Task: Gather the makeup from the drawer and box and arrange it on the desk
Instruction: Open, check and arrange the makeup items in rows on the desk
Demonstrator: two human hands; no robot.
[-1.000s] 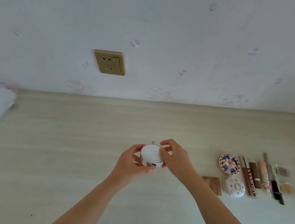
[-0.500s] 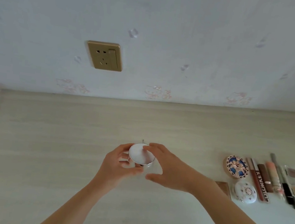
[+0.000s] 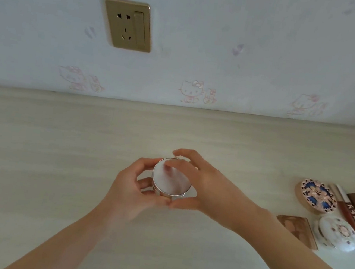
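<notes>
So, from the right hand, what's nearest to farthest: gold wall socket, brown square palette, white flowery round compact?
1. Brown square palette, on the desk, right of the right hand.
2. White flowery round compact, beyond the palette.
3. Gold wall socket, up left.

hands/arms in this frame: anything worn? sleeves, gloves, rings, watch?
Nothing worn that shows. Left hand and right hand are bare: no gloves, no rings on the visible fingers. Left forearm and right forearm are bare to the frame edge, with no sleeve, watch or bracelet.
</notes>
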